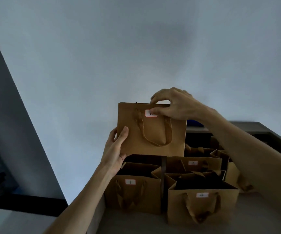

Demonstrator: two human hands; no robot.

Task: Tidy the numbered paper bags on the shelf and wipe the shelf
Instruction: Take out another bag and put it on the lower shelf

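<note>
I hold a flat brown paper bag (pixel 153 130) up above the others. My left hand (pixel 117 147) grips its lower left corner. My right hand (pixel 171 103) pinches its top edge, and the thumb partly covers the white number label (pixel 150 113), so the digit is unreadable. Below it, open brown bags stand on the grey shelf (pixel 136 222): bag 1 (pixel 133 191) at the left, bag 2 (pixel 193 163) behind, bag 4 (pixel 202 203) in front at the right.
More brown bags (pixel 231 168) stand at the right, partly hidden by my right forearm. A dark shelf unit (pixel 248 127) with something blue on it lies behind. A pale wall fills the upper view, with a dark panel (pixel 6 115) at the left.
</note>
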